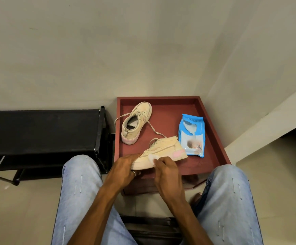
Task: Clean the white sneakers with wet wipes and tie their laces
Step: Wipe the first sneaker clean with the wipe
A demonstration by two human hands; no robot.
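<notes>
Cleaning stage in progress: left hand [126,165] grips the toe of the near sneaker [163,152] at the desk's [166,119] near edge, right hand [166,167] pinches a wet wipe [152,157] against its side; far sneaker [136,124], laces loose, and all tying appear outstanding

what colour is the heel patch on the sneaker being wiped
Pink, on the held sneaker's heel, clearest in the head view.
</notes>
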